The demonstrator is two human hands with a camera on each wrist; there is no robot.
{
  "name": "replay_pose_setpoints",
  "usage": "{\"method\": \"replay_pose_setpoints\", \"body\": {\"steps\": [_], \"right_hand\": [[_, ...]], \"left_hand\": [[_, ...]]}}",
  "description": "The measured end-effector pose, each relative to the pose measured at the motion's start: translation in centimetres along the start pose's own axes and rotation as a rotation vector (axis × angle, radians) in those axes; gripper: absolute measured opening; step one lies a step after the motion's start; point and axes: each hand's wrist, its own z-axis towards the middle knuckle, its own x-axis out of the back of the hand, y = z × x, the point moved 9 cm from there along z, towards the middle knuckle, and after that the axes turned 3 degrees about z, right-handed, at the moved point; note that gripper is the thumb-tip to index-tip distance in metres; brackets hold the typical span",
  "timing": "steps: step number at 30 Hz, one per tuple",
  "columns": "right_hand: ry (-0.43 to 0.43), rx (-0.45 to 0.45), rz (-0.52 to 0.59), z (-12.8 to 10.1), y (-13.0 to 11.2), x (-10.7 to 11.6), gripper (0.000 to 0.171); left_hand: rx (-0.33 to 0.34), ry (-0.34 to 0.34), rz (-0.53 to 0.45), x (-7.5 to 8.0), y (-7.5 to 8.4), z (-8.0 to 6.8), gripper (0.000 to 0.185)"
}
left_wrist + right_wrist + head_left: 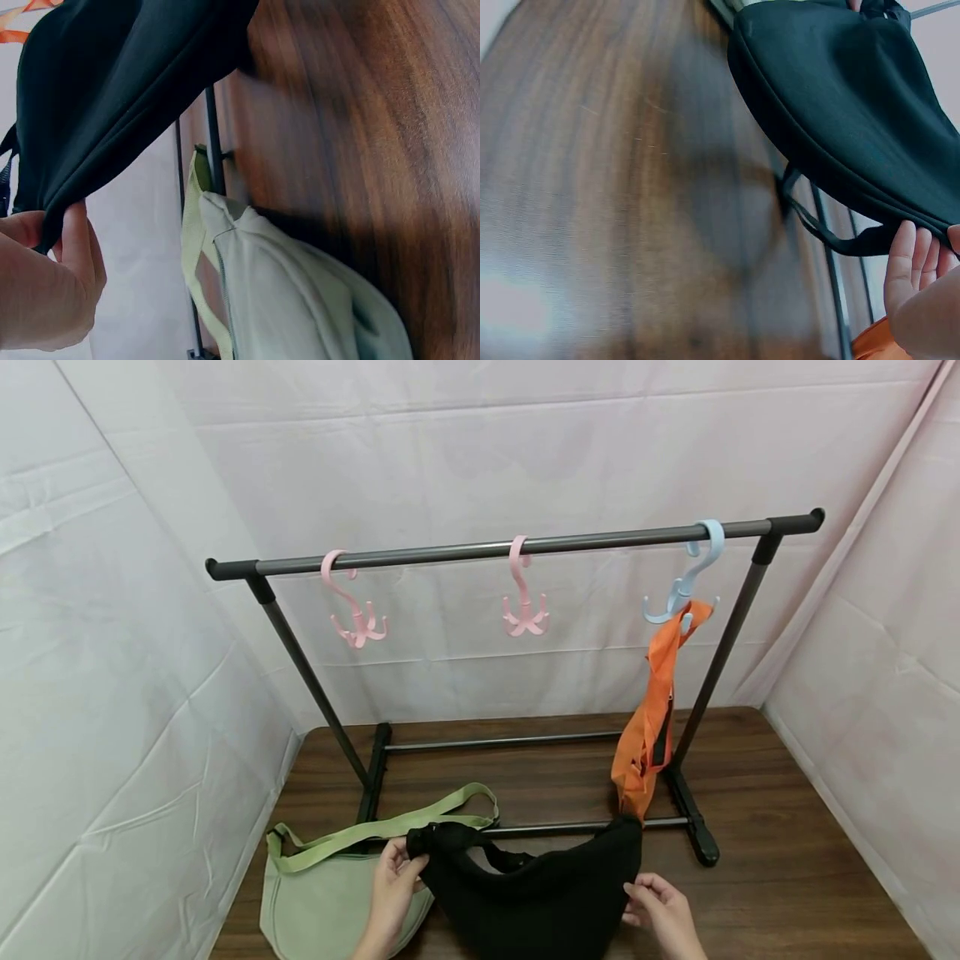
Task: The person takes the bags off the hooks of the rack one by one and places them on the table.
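So, at bottom centre, the left hand and right hand, apart, pinch opposite sides of a black bag.

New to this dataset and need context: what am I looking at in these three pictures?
There is no robot: a person works bare-handed. The wide picture comes from a camera on the head, looking forward and down; the other two come from cameras on each wrist. The left hand and right hand pinch a black bag at opposite sides. On the wooden table lies a green bag; a metal rack stands there too. Its top bar carries two pink hooks and a blue hook, from which an orange bag hangs.
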Motion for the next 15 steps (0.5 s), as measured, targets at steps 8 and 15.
{"method": "replay_pose_setpoints", "body": {"steps": [8, 15], "right_hand": [[0.018, -0.082, -0.001, -0.5, 0.9, 1.0, 0.005], [0.036, -0.121, -0.012, 0.0, 1.7, 1.9, 0.007]], "left_hand": [[0.06, -0.006, 0.064, -1.2, -1.5, 0.3, 0.018], [0.087, 0.025, 0.137, -2.1, -2.9, 0.7, 0.022]]}}
